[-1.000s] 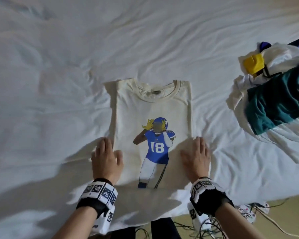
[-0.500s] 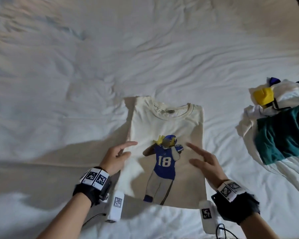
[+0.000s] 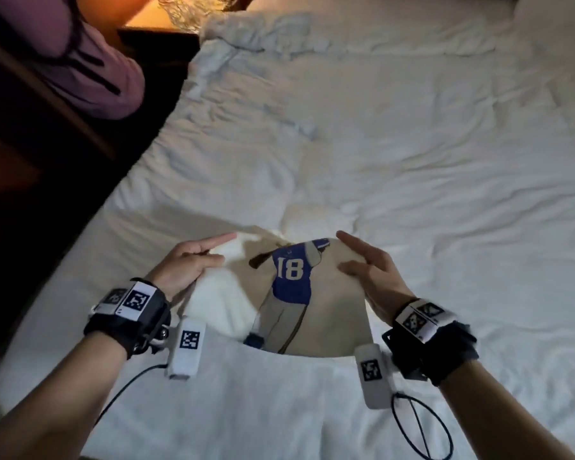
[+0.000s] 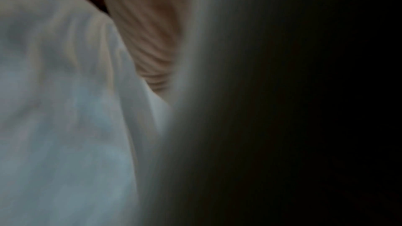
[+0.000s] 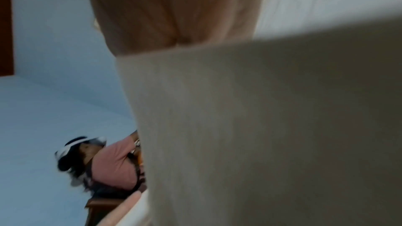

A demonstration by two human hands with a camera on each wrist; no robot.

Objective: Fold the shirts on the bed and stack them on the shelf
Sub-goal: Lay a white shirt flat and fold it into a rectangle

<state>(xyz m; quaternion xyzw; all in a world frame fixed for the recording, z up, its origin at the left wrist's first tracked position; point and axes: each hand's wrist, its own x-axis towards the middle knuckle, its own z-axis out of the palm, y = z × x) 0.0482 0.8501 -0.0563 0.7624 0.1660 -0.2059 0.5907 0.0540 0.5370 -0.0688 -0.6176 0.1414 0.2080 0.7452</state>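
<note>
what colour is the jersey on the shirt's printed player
Blue, with a pale number 18, printed on the cream shirt. It shows best in the head view.

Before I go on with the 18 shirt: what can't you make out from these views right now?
- Shelf: in no view.
- Other shirts: outside the head view.
- Collar of the shirt: folded out of sight, head view.
- Left hand fingers: left wrist view blurred, half dark.
- Right hand grip: cloth fills the right wrist view.
- Person in pink: blurred, partly behind the shirt.
</note>
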